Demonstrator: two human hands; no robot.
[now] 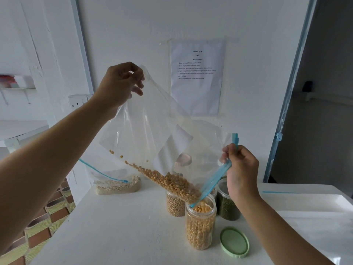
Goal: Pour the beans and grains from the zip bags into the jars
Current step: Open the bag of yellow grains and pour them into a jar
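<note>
Toward the table's (114, 226) front edge a green lid (234, 242) lies beside the open jar (200, 226), nearly full. The right hand (241, 169) pinches the zip bag's (152, 131) blue mouth over the rim; the left hand (120, 87) pinches its raised corner. I'd lift slowly, lest kernels overflow.

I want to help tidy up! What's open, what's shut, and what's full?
Zip bag: open, tipped, kernels sliding out.
Front jar: open, nearly full.
Green lid: off, lying beside that jar.
Left hand: pinches the bag's raised corner.
Right hand: grips the bag's blue zip edge.
Grain bag: lying flat, grain inside.
</note>
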